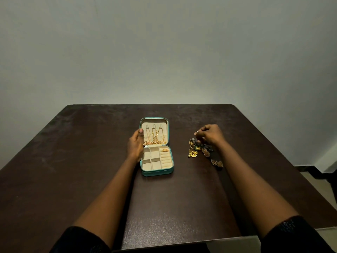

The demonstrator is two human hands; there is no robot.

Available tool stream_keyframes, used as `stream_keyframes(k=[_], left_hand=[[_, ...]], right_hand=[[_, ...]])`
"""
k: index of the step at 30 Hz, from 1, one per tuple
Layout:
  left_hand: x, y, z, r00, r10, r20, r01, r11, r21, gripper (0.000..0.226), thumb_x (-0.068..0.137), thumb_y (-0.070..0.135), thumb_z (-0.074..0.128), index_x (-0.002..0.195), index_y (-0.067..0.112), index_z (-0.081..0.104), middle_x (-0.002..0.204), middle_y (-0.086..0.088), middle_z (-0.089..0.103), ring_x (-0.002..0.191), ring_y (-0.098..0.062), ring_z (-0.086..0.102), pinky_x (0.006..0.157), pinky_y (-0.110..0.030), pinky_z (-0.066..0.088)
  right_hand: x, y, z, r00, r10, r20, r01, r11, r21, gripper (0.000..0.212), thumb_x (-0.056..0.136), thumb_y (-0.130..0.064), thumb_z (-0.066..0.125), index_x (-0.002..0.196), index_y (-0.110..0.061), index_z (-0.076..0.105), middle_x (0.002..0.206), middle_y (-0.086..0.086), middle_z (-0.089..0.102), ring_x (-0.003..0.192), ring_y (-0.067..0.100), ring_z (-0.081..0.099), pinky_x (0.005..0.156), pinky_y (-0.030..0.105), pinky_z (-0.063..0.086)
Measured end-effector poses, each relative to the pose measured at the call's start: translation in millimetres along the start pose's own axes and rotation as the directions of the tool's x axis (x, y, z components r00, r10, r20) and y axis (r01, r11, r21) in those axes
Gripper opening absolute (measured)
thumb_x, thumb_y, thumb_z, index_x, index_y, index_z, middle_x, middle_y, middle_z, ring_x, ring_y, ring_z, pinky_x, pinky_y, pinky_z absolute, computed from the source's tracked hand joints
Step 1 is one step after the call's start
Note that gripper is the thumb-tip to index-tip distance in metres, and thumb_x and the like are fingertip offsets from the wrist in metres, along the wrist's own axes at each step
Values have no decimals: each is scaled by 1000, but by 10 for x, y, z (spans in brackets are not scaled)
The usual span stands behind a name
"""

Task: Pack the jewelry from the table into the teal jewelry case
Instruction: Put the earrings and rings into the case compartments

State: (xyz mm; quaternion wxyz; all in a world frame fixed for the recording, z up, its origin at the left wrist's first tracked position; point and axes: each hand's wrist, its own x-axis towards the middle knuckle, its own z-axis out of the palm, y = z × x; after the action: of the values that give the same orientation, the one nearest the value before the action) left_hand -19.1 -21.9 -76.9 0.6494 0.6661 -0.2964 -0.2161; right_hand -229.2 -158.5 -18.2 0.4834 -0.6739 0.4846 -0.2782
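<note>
Dark table (73,152), wide margins; left hand (135,145) grips teal case (156,172) edge; right hand (209,134) pinches ring (196,131) above jewelry pile (196,149).

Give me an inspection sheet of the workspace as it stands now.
Surface: dark table, scuffed in places.
Job's things: teal jewelry case open; gold chains hang in its lid; one gold ring in the ring rolls; the other compartments look empty; jewelry pile lies right of the case.
Clutter: nothing seen.
Hands: left hand holds the case's left edge; right hand pinches a small ring-like piece above the pile.
Cables: nothing seen.
Surroundings: plain wall behind; floor at right.
</note>
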Motion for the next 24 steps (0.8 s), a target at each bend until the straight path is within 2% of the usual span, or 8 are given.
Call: stream_keyframes(k=[6, 9, 12, 14, 16, 19, 24], left_hand=[[13, -35, -16, 1000, 2, -6, -2, 1000, 29, 39, 99, 37, 35, 118, 12, 60, 107, -7, 66, 96, -22, 63, 90, -43, 51], [-2, -16, -18, 1000, 14, -5, -14, 1000, 20, 39, 100, 35, 35, 118, 10, 60, 105, -5, 66, 95, -21, 62, 87, -39, 51], [-18, -8, -13, 1000, 27, -8, -27, 1000, -2, 37, 100, 31, 35, 117, 9, 59, 104, -6, 65, 92, -19, 61, 80, -34, 51], [-17, -17, -15, 1000, 24, -1, -24, 1000, -18, 34, 100, 31, 35, 115, 13, 60, 104, -6, 65, 93, -21, 62, 82, -36, 51], [-13, -27, -21, 1000, 16, 9, -16, 1000, -23, 31, 100, 33, 35, 113, 17, 59, 102, -3, 65, 95, -21, 63, 86, -39, 52], [-7, -35, -25, 1000, 15, 5, -15, 1000, -15, 34, 100, 33, 35, 115, 14, 59, 100, -2, 65, 92, -20, 63, 85, -39, 52], [-20, -26, -21, 999, 33, 0, -33, 999, -33, 36, 100, 30, 35, 115, 9, 60, 97, -4, 65, 86, -17, 63, 77, -31, 52]], right_hand=[[-193, -133, 263, 984, -108, 141, 100, 993, 66, 4, 79, 0, 69, 80, 3, 67, 68, 12, 65, 55, 14, 63, 50, 19, 53], [-313, -225, 455, 963, -165, 214, 179, 982, -51, 13, 79, -1, 69, 91, 6, 69, 68, 10, 67, 54, 10, 63, 51, 15, 54], [-392, -262, 634, 936, -222, 273, 279, 941, -193, 19, 80, 0, 68, 99, 6, 69, 82, 18, 71, 53, 7, 62, 55, 13, 55], [-415, -268, 719, 916, -253, 312, 340, 901, -270, 22, 81, 2, 67, 103, 5, 69, 91, 20, 72, 52, 2, 61, 57, 10, 54], [-436, -288, 767, 890, -295, 348, 418, 833, -362, 24, 81, 3, 66, 105, 0, 70, 99, 17, 72, 66, 7, 66, 70, 11, 55], [-465, -329, 790, 855, -354, 379, 507, 722, -471, 29, 82, 6, 61, 106, -6, 70, 108, 12, 71, 96, 17, 67, 92, 23, 51], [-491, -305, 797, 833, -385, 398, 551, 647, -527, 32, 82, 10, 57, 104, -8, 72, 105, 13, 72, 94, 16, 68, 91, 24, 52]])
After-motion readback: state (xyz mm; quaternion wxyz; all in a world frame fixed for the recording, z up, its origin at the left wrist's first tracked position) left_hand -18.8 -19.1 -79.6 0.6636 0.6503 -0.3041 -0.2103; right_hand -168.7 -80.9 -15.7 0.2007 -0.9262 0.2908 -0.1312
